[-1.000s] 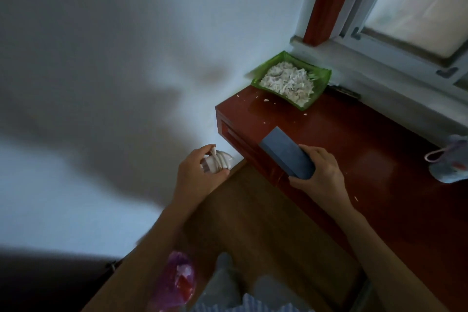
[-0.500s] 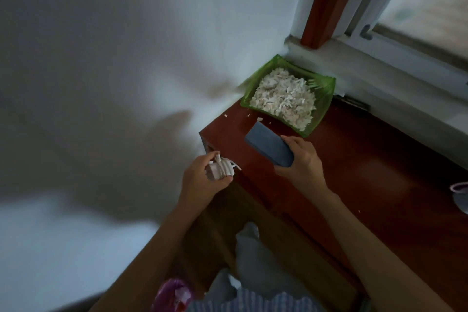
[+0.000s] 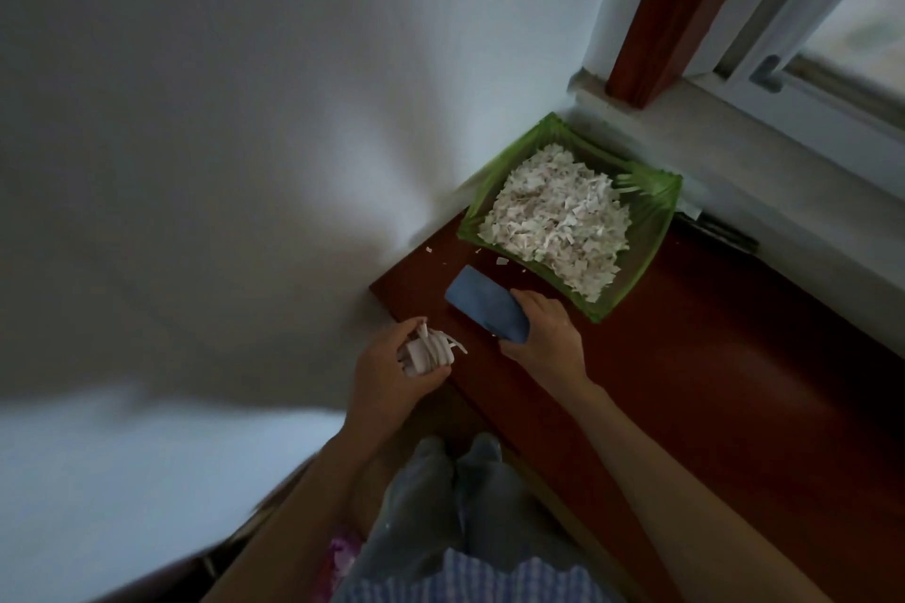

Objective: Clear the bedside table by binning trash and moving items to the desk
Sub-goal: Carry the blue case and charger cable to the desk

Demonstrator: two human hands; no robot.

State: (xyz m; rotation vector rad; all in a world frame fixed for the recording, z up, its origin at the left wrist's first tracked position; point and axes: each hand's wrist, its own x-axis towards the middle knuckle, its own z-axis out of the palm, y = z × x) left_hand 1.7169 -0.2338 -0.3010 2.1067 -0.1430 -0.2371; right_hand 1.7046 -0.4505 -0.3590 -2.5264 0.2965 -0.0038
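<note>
My right hand point(image 3: 546, 340) grips a flat blue box point(image 3: 485, 309) and holds it low over the near left corner of the dark red wooden desk point(image 3: 685, 382). A white bundle of coiled cable or paper strips point(image 3: 427, 354) is clutched in my left hand point(image 3: 392, 370), which hovers just off the desk's left edge. A green square dish point(image 3: 651, 245) heaped with shredded white paper scraps point(image 3: 558, 220) sits in the desk's far left corner, close beyond the blue box.
A white wall fills the left side. A window frame point(image 3: 803, 64) and grey sill point(image 3: 734, 162) run along the desk's back. A few paper bits point(image 3: 502, 261) lie on the desk by the dish. A pink object point(image 3: 340, 553) lies on the floor near my legs.
Both hands moved forward towards the desk's far left corner. The blue box now sits closer to the green dish, and the view has shifted nearer to the desk.
</note>
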